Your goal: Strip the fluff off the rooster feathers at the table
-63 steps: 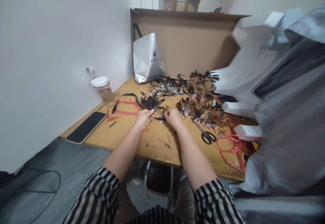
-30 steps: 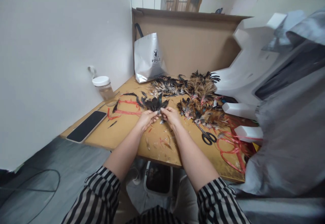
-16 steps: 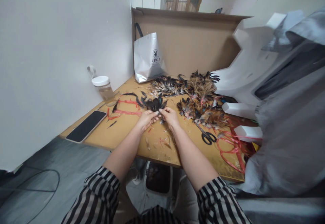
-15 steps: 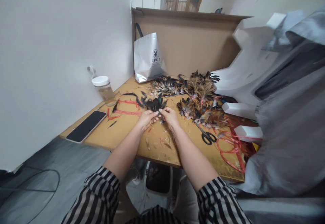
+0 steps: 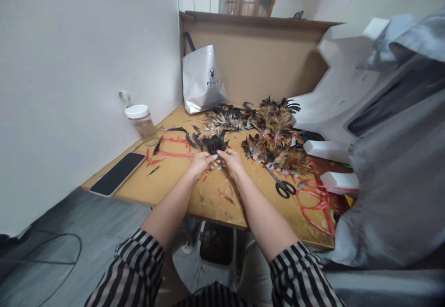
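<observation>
Between my two hands is a bunch of dark feathers, its tips fanned away from me above the table. My left hand pinches the base of the bunch from the left, thumb on top. From the right, my right hand grips the same base with thumb and fingers, close to the left thumb. The quill ends are mostly hidden by my fingers. Beyond and to the right lie piles of brown and black feathers, and a nearer row of feather bunches with reddish ties.
Black-handled scissors and tangled red plastic strips lie at right. More red strips, a phone and a lidded jar are at left. A silver bag stands behind; white foam pieces edge the table.
The feather tips have shifted slightly between my fingers, standing a little lower and closer together. Both hands stay almost in the same place, with small finger movement.
</observation>
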`<state>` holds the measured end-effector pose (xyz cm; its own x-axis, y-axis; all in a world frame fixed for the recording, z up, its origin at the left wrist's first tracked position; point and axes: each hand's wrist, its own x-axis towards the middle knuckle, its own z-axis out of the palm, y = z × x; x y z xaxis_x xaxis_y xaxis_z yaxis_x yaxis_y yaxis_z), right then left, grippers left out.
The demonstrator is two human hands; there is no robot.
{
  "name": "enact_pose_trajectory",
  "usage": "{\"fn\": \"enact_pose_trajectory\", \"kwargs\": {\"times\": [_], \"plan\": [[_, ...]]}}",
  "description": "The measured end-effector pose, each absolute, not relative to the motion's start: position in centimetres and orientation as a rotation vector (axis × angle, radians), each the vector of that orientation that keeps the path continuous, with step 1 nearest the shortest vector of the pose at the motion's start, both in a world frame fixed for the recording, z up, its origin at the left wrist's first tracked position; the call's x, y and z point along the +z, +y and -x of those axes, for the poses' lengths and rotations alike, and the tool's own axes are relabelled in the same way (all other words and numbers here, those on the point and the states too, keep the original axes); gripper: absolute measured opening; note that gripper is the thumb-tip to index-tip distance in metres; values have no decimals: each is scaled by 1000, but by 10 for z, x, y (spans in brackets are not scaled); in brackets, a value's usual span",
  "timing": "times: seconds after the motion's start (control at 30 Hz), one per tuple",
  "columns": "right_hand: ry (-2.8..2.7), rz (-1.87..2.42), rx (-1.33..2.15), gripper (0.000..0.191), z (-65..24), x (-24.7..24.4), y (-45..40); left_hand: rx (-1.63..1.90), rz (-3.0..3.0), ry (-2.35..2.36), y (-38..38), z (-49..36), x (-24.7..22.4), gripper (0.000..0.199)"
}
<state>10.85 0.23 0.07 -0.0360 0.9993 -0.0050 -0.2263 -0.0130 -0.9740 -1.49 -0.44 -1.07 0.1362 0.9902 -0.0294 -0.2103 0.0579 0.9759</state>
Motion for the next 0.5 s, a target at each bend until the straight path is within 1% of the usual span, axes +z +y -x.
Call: {"fn": "enact_pose_trajectory", "kwargs": {"times": [0.33,0.5], "plan": [[-1021,1001,1279,34,-104,2,-1,1204,-1058,944,-2,13,-16,25],[-1035,1029,1332,34,-104,1,-1,1209,-1073,968,-3,13,-14,24]]}}
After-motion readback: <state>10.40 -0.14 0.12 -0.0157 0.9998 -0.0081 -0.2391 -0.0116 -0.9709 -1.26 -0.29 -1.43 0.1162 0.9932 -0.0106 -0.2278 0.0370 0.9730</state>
